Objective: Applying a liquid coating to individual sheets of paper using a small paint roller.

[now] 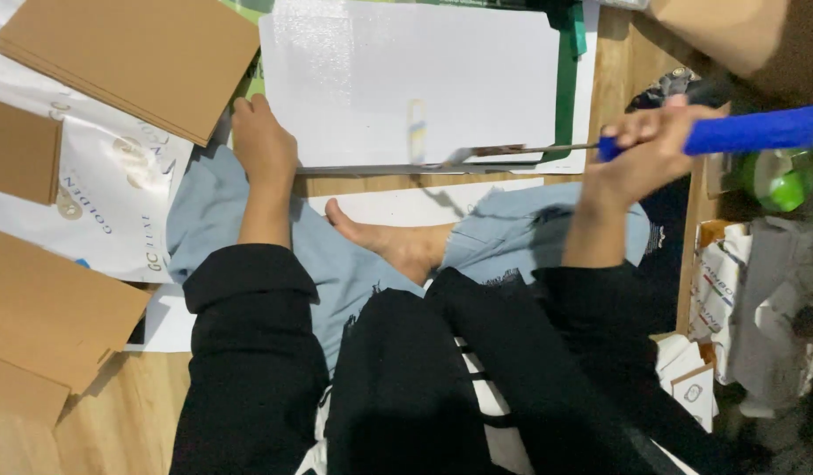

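White sheet lies flat on the green-edged base of a paper cutter on the wooden floor, its near edge along the long blade. The right hand has its fingers wrapped tight round the blue handle, which stands a little above the base. The left hand rests palm down at the sheet's near left corner, just beside the blade's far end; its fingers look pressed flat and loose, gripping nothing. To cut well, I would judge that the left hand should press the sheet hard so it cannot creep, with every fingertip kept clear of the blade line, and that the handle wants one steady stroke. Brown cardboard pieces lie to the left, and a bare foot sits just below the blade.
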